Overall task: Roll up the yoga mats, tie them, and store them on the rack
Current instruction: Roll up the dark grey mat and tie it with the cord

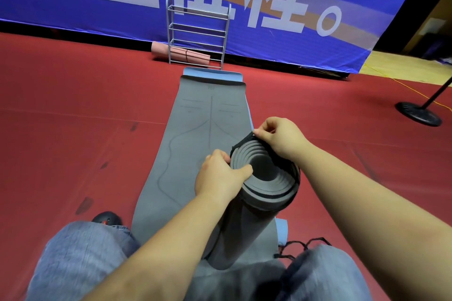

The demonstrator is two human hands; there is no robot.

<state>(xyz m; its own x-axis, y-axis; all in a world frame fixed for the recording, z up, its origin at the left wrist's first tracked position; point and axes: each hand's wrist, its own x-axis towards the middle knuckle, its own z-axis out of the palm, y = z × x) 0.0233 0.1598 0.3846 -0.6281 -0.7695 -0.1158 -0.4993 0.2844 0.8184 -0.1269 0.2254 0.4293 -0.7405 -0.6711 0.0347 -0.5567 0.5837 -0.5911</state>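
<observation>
Grey rolled mat (247,222) upright, spiral end showing; left hand (220,176) grips rim, right hand (281,137) fingers pinch black strap (244,142).

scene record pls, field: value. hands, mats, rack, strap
left hand: grips rim of rolled grey mat, thumb over the edge
right hand: pinches black strap at the roll's top edge
rolled grey mat: upright, tilted, strap looped round its upper end
flat mats: grey mat on top of blue mat
rack: by the banner, pink rolled mat at its bottom
loose cord: on floor near right knee
</observation>
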